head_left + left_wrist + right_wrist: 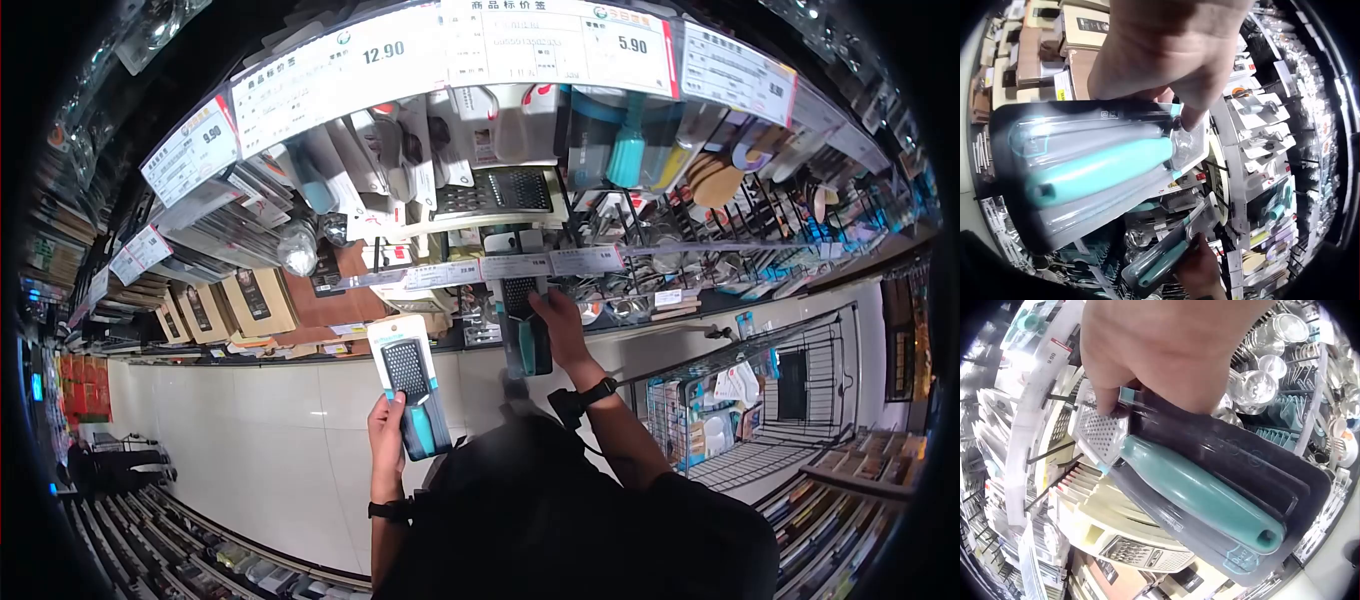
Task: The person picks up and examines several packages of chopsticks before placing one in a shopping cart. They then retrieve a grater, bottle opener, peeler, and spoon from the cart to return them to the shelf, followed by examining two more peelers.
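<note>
My left hand (385, 435) grips a packaged hand grater (405, 368), thumb on the front of the card. The pack is held upright below the shelf, its perforated metal plate at the top. In the left wrist view its teal handle (1110, 169) shows under clear plastic on a dark card. My right hand (562, 332) holds a second packaged grater (1204, 487) with the same teal handle, gripping its side near the metal plate. This pack is right by the rack, just below a strip of price labels (515, 264).
Flat cream-framed graters (1147, 553) hang from metal hooks beside the right pack. Large price tags (340, 70) run along the upper shelf edge. Boxed cutting boards (258, 300) stand at the left. A wire shopping cart (760, 440) with packaged goods stands on the floor to the right.
</note>
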### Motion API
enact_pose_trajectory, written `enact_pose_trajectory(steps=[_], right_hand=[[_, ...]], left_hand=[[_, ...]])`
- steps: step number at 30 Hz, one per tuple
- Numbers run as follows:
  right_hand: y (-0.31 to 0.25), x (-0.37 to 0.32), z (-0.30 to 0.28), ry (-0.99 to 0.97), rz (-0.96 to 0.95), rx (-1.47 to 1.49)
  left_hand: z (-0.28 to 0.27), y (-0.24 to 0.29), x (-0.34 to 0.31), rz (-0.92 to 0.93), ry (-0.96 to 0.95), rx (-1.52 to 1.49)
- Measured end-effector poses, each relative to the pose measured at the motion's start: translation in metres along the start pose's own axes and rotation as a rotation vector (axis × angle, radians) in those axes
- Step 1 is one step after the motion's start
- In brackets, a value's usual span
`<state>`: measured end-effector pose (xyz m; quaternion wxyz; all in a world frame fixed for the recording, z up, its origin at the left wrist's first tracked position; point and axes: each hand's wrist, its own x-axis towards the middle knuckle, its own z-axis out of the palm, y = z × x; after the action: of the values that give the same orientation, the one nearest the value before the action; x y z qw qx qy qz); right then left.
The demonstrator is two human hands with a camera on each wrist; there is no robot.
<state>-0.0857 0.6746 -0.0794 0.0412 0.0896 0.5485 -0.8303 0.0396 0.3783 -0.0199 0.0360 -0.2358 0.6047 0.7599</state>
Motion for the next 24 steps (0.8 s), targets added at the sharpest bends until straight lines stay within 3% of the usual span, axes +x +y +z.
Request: enact_pose_trajectory(steps=[4,6,7,9,12,13,17,24], right_hand=[[0.006,0.022,-0.003,0.003,0.034,0.038],[0.022,0.042,-0.009,0.019,-0.167,0.015],[0.051,0.062,-0.025,0.016,-0.162,0.014],[0.116,0.106,-0.058,0.110,-0.373,-0.483],[0.028,0.116,-0.013,0.007,-0.246,-0.257],[0.036,0.134,-0.016,-0.001,-0.245,-0.254],[0.050,0.155,-0.020,0.082,-0.391,-0.497],[0.031,0.094,-0.019,0.155,-0.791,-1.061]], left_hand=[[0.012,-0.009,0.009,-0.047,0.001,0.066],[0.019,-0.012,0.014,-0.052,-0.042,0.118],[0.023,-0.012,0.017,-0.056,-0.037,0.117],[0.030,-0.008,0.020,-0.073,-0.110,0.180],[0.042,-0.003,0.025,-0.083,-0.115,0.195],[0.043,-0.002,0.026,-0.085,-0.141,0.198],[0.051,-0.002,0.032,-0.075,-0.118,0.201],[0.066,-0.006,0.047,-0.066,-0.154,0.218]])
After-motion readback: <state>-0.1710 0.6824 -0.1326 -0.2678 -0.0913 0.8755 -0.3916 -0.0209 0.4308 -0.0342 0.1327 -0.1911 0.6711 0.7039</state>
